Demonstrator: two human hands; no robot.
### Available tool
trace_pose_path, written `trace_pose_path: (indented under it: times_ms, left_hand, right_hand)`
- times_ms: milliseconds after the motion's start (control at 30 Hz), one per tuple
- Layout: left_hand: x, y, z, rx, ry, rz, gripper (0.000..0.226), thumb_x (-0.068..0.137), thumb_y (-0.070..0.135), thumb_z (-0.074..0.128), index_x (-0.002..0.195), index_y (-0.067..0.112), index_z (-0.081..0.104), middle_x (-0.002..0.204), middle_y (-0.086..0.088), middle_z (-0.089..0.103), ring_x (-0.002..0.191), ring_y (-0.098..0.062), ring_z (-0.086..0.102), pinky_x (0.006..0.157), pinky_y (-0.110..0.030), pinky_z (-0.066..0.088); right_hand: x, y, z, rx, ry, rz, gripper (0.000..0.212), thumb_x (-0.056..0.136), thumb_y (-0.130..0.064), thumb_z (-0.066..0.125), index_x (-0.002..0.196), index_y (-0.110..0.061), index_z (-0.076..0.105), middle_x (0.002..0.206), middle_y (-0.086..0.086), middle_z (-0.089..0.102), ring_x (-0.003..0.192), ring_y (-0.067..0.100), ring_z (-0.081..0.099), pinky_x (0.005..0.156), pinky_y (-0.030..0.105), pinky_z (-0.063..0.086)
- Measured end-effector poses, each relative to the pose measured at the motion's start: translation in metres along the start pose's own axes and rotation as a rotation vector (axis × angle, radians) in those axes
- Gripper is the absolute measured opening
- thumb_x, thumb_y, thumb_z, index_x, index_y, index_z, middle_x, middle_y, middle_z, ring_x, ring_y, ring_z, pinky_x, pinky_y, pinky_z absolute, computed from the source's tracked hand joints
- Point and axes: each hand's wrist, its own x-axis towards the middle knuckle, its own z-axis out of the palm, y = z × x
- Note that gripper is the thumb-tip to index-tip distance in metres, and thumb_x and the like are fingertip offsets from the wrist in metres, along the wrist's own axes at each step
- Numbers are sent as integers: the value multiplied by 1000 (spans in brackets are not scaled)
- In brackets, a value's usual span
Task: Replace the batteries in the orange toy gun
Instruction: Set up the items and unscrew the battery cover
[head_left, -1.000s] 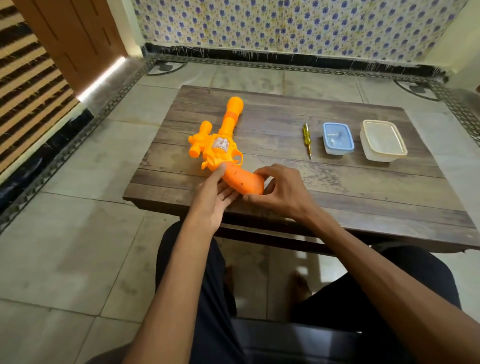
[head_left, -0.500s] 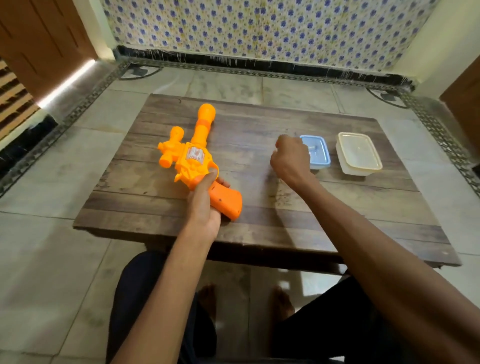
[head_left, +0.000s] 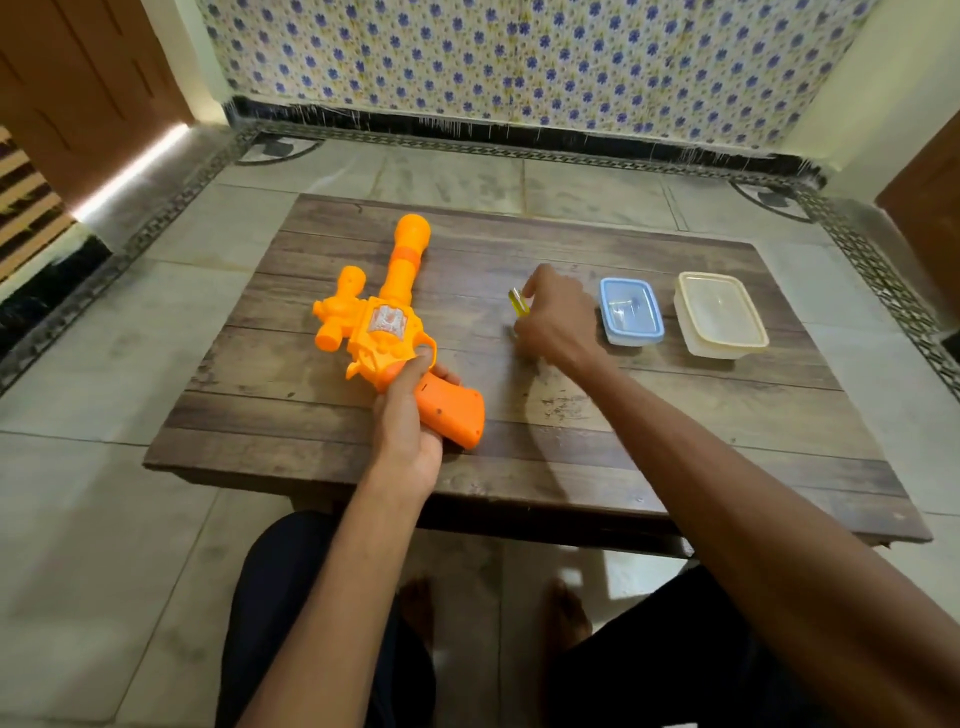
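Observation:
The orange toy gun (head_left: 390, 322) lies on the wooden table (head_left: 649, 447), barrel pointing away from me. My left hand (head_left: 408, 415) grips its handle near the trigger, thumb on top. My right hand (head_left: 553, 322) is out over the middle of the table, fingers curled round a yellow screwdriver (head_left: 518, 302); only the yellow handle end shows above the fingers. A small blue-lidded box (head_left: 631, 312) sits just right of that hand. No batteries are plainly visible.
A cream lidded container (head_left: 722, 317) stands right of the blue box. My knees are under the table's near edge. Tiled floor surrounds the low table, with a patterned wall behind and a wooden door at the left.
My right hand left the gun's handle, reached to the screwdriver and now holds it slightly raised. My left hand closed round the gun's handle. The head camera shifted right.

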Motion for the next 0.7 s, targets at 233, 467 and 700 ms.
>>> trace_pose_path:
  times_ms: [233, 467, 700]
  left_hand:
    - [-11, 4, 0, -32, 26, -64, 27, 87, 20, 70, 110, 11, 59, 76, -4, 63, 69, -16, 64, 69, -35, 59]
    - [-12, 4, -7, 22, 32, -121, 36, 86, 28, 70, 117, 12, 62, 85, -6, 68, 85, -22, 64, 77, -39, 53]
    - [-8, 1, -11, -1, -3, -143, 39, 83, 31, 73, 117, 14, 64, 117, -17, 71, 111, -35, 67, 95, -56, 50]
  right_hand:
    - [-68, -27, -38, 605, -95, -113, 55, 88, -7, 68, 138, -20, 51, 98, 4, 61, 78, 18, 72, 70, 34, 62]
    - [-111, -35, -21, 521, 114, -383, 48, 84, -7, 72, 126, -20, 54, 95, -6, 57, 81, 10, 67, 68, 32, 61]
    - [-121, -44, -12, 350, 190, -485, 56, 83, -4, 71, 133, -19, 53, 111, -2, 59, 83, 9, 59, 76, 32, 56]
